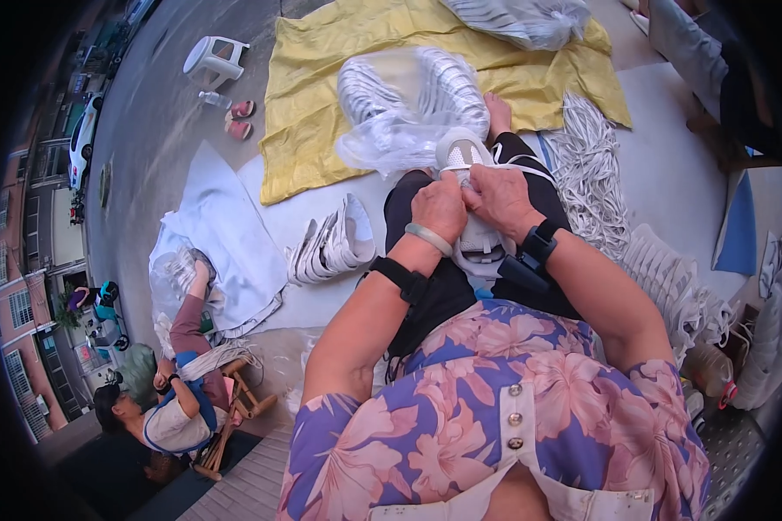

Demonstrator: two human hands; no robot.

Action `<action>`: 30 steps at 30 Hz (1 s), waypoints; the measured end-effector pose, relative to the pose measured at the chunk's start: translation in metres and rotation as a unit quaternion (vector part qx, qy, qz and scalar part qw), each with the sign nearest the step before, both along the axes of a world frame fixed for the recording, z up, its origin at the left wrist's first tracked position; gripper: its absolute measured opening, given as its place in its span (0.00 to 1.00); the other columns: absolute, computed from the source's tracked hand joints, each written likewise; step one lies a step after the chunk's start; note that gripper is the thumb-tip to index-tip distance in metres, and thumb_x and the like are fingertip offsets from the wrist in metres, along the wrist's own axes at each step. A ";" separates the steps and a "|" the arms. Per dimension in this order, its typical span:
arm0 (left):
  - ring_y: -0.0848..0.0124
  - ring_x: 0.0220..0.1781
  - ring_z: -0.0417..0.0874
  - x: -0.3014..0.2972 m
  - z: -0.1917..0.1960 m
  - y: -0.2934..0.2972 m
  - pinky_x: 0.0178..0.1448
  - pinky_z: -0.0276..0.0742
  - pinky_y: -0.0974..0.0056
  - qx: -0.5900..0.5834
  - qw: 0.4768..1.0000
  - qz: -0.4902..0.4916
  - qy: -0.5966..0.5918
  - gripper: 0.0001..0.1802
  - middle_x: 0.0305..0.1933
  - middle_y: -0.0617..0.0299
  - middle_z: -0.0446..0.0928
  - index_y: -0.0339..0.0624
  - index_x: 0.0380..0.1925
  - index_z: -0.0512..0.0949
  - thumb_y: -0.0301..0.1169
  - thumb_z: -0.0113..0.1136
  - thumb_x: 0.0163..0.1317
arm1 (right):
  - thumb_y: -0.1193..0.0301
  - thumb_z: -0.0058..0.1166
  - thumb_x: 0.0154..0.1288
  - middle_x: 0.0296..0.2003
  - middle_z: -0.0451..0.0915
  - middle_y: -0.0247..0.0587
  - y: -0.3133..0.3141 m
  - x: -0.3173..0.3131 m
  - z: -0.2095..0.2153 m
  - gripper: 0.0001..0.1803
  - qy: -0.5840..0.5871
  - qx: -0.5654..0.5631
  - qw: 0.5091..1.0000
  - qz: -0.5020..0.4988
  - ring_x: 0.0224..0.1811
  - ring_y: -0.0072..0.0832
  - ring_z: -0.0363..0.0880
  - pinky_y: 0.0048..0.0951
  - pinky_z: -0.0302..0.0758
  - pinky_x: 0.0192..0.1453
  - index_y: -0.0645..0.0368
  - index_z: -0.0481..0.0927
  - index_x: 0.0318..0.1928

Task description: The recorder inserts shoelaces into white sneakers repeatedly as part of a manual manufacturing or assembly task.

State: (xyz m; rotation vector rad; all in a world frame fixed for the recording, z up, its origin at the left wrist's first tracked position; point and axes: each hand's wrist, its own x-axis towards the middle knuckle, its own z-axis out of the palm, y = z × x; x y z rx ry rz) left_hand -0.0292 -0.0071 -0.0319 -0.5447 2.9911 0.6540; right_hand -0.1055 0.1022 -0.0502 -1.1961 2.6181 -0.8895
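A white shoe upper (465, 156) with grey lining lies on my lap, over my black trousers. My left hand (437, 208) and my right hand (501, 198) press together on its middle, fingers closed around it. A pale bangle and a black band sit on my left wrist, a black watch on my right. Just beyond the shoe upper lies a clear plastic bag (404, 113) full of more white uppers. My bare foot shows past the bag.
A yellow sheet (308, 87) covers the ground ahead. A stack of white uppers (332, 247) lies left of my knee, a heap of white laces (593, 165) to the right. Another person (178, 399) sits on a wooden stool at lower left. A white plastic stool (215, 59) stands far left.
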 end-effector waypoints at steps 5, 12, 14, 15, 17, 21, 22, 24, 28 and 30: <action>0.47 0.29 0.79 0.007 -0.001 -0.001 0.35 0.73 0.48 0.000 1.000 0.025 -0.009 0.10 0.24 0.43 0.76 0.35 0.29 0.69 0.31 0.53 0.51 | 0.62 0.53 0.50 0.20 0.76 0.42 -0.002 0.002 0.006 0.11 -0.010 0.041 0.999 -0.013 0.25 0.39 0.77 0.39 0.68 0.29 0.56 0.72 0.24; 0.48 0.29 0.76 0.012 -0.009 -0.009 0.33 0.71 0.50 0.055 0.994 0.033 0.090 0.07 0.24 0.47 0.75 0.40 0.29 0.73 0.27 0.53 0.48 | 0.64 0.52 0.49 0.21 0.76 0.42 -0.003 0.003 -0.002 0.10 0.064 0.046 0.996 0.028 0.25 0.40 0.76 0.39 0.69 0.29 0.57 0.71 0.24; 0.47 0.30 0.76 0.012 -0.011 -0.012 0.35 0.71 0.50 0.075 0.992 0.011 0.101 0.09 0.23 0.46 0.74 0.39 0.32 0.74 0.26 0.52 0.48 | 0.66 0.52 0.50 0.24 0.78 0.42 0.000 0.002 0.000 0.07 0.035 0.055 0.997 0.045 0.27 0.40 0.78 0.40 0.70 0.32 0.55 0.74 0.27; 0.47 0.30 0.76 0.011 -0.013 -0.015 0.35 0.71 0.50 0.075 0.992 0.013 0.103 0.09 0.23 0.46 0.74 0.39 0.32 0.74 0.26 0.52 0.48 | 0.66 0.52 0.50 0.24 0.78 0.42 0.001 0.003 -0.001 0.07 0.037 0.055 0.997 0.047 0.27 0.40 0.78 0.40 0.70 0.32 0.55 0.74 0.27; 0.47 0.32 0.76 0.008 -0.018 -0.022 0.36 0.71 0.51 0.072 0.994 -0.035 0.071 0.11 0.25 0.46 0.75 0.40 0.34 0.75 0.26 0.53 0.47 | 0.67 0.52 0.50 0.23 0.78 0.41 0.002 0.003 -0.002 0.06 0.082 0.018 0.995 0.047 0.27 0.38 0.78 0.37 0.72 0.30 0.55 0.73 0.26; 0.48 0.33 0.76 0.003 -0.018 -0.036 0.37 0.71 0.52 0.099 0.990 -0.081 0.054 0.12 0.27 0.47 0.75 0.42 0.34 0.76 0.25 0.53 0.46 | 0.67 0.50 0.52 0.22 0.77 0.41 0.000 0.005 -0.002 0.06 0.104 0.010 0.993 0.062 0.26 0.36 0.78 0.35 0.72 0.28 0.55 0.73 0.25; 0.49 0.33 0.76 0.002 -0.020 -0.038 0.37 0.71 0.54 0.128 0.984 -0.101 0.076 0.11 0.27 0.47 0.74 0.41 0.32 0.75 0.25 0.52 0.46 | 0.66 0.51 0.52 0.21 0.76 0.40 -0.002 0.005 -0.003 0.07 0.118 0.039 0.989 0.077 0.25 0.35 0.77 0.36 0.70 0.28 0.55 0.72 0.25; 0.50 0.33 0.75 0.001 -0.018 -0.041 0.36 0.71 0.56 0.159 0.974 -0.122 0.101 0.09 0.27 0.47 0.74 0.40 0.30 0.75 0.24 0.52 0.45 | 0.65 0.53 0.52 0.20 0.76 0.39 -0.003 0.006 -0.005 0.08 0.134 0.070 0.984 0.091 0.24 0.34 0.77 0.37 0.69 0.27 0.55 0.71 0.25; 0.57 0.28 0.74 0.002 -0.013 -0.046 0.34 0.69 0.61 0.212 0.961 -0.154 0.083 0.07 0.24 0.50 0.72 0.38 0.27 0.74 0.23 0.51 0.45 | 0.68 0.48 0.54 0.20 0.76 0.37 -0.003 0.010 0.001 0.04 0.201 0.109 0.967 0.112 0.23 0.30 0.77 0.36 0.68 0.27 0.53 0.72 0.26; 0.60 0.26 0.73 0.004 -0.013 -0.049 0.33 0.69 0.62 0.239 0.952 -0.164 0.100 0.06 0.23 0.51 0.72 0.37 0.26 0.74 0.24 0.51 0.45 | 0.71 0.45 0.53 0.20 0.76 0.36 -0.005 0.013 0.006 0.04 0.215 0.127 0.960 0.123 0.24 0.29 0.78 0.37 0.68 0.27 0.53 0.73 0.26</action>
